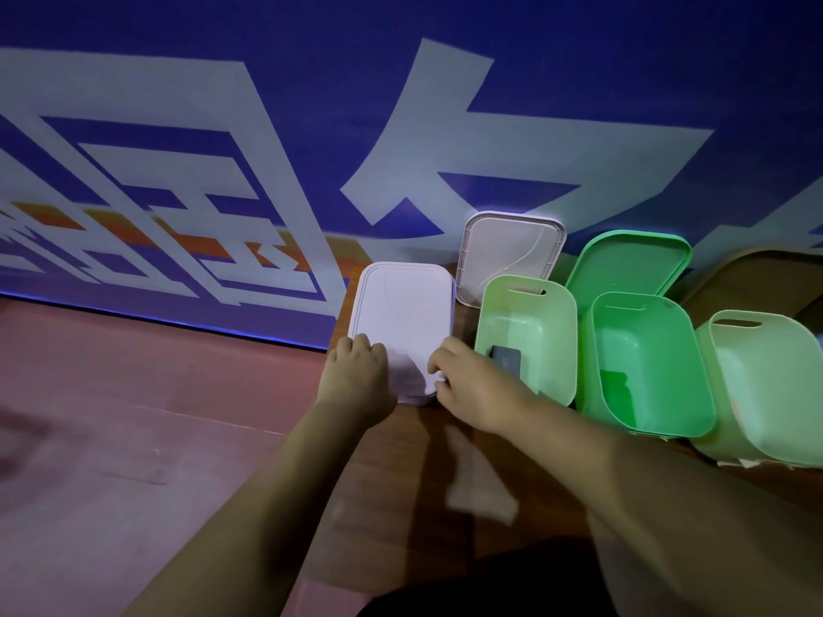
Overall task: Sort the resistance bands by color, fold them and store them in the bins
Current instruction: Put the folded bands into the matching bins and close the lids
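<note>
Currently the step in hand is work on the lid of the end bin; whether it is being seated or lifted cannot be told.

**Step in hand**
1. The table [414, 438] carries four bins in a row. The white bin [414, 397] stands at the 9 o'clock end, close to the table's left edge.
2. Its fitted lid [405, 313] covers it fully.
3. The left hand [360, 367] grips the lid's 7 o'clock corner with curled fingers. The right hand [463, 380] pinches the 5 o'clock corner.
4. Apply equal force at both corners, so that the lid does not tilt.
5. Direct force vertically. A sideways push toward 9 o'clock may slide the bin off the table.

**Containers and contents**
- Pale green bin [735, 349], far 3 o'clock end: open; contents cannot be told.
- Deep green bin [659, 331]: open; a green band [617, 389], probably folded, lies on its floor.
- Light green bin [556, 340], just beside the white bin at 3 o'clock: open; a dark folded band [505, 360] lies inside.
- White bin: contents hidden.
- Green loose lid [632, 264] and white loose lid [512, 256] lean on the wall at 12 o'clock of the green bins.
</note>
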Motion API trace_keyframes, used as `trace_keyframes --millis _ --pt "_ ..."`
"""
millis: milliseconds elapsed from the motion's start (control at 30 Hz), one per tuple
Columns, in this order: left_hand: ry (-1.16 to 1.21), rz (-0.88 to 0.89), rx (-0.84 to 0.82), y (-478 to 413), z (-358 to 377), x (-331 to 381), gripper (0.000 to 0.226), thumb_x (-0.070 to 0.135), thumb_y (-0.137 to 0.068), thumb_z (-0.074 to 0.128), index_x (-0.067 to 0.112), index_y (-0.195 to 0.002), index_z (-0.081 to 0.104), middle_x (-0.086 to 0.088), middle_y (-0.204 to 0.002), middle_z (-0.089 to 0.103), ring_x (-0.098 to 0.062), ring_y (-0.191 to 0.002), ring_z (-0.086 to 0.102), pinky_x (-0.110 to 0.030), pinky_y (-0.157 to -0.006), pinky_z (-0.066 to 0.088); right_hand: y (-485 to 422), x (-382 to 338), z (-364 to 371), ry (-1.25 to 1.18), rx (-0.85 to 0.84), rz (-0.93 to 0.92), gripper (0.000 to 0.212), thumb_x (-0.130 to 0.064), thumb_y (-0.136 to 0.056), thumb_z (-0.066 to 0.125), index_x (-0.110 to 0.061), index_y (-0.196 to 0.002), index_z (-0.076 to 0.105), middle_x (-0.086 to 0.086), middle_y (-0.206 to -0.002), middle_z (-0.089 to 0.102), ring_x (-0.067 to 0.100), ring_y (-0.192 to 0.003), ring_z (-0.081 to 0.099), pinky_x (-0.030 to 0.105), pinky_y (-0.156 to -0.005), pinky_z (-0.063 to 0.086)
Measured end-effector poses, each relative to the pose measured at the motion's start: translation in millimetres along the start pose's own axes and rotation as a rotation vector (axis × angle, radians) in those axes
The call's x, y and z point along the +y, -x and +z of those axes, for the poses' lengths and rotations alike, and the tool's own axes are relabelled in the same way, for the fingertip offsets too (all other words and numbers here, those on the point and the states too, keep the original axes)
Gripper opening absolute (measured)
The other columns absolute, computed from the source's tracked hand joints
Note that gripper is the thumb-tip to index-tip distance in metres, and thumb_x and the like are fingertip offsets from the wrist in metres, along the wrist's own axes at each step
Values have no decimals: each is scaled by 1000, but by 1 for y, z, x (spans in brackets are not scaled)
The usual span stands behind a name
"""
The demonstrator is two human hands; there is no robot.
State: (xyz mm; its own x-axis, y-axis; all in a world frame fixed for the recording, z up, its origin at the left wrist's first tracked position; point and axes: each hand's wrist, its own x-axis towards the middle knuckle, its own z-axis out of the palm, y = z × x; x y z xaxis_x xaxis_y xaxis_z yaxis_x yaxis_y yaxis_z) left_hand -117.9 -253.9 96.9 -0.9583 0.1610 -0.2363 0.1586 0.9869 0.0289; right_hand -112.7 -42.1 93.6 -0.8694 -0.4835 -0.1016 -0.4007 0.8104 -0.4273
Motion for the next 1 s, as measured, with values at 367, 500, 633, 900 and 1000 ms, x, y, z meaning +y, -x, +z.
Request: trace_keyframes --millis 367,500,633,900,1000 --pt "400 184 74 -106 -86 78 28 23 -95 68 16 -122 65 -4 -125 56 -23 -110 55 -36 -93 50 -33 88 -109 15 274 360 14 -19 -97 60 -18 -105 71 6 -116 63 32 -98 65 42 -83 56" --pt "417 200 187 -153 -100 107 40 11 -96 64 13 -136 61 -7 -141 53 -27 -121 57 -32 -93 46 -42 116 -140 79 313 449 25 -17 -96 59 -12 -118 68 10 -125 58 35 -107 60 42 -83 53" --pt "413 178 245 -180 -99 123 44 4 -94 62 13 -137 58 -8 -138 56 -29 -120 57 -38 -100 53 -46 132 -148 138 317 453 35 -15 -95 60 -10 -130 62 11 -131 56 35 -119 54 48 -96 53" --pt "382 171 354 -187 -83 129 34 8 -104 59 13 -136 68 -11 -133 56 -31 -121 54 -39 -104 51 -47 150 -140 119 318 433 45 -19 -98 67 -13 -142 58 11 -129 51 34 -119 54 49 -99 53" --pt "450 180 347 -182 -81 130 24 15 -106 61 15 -125 77 -6 -122 56 -23 -111 56 -33 -101 56 -45 154 -136 184 363 396 26 -22 -105 61 -16 -128 71 9 -114 53 33 -107 54 44 -90 51"
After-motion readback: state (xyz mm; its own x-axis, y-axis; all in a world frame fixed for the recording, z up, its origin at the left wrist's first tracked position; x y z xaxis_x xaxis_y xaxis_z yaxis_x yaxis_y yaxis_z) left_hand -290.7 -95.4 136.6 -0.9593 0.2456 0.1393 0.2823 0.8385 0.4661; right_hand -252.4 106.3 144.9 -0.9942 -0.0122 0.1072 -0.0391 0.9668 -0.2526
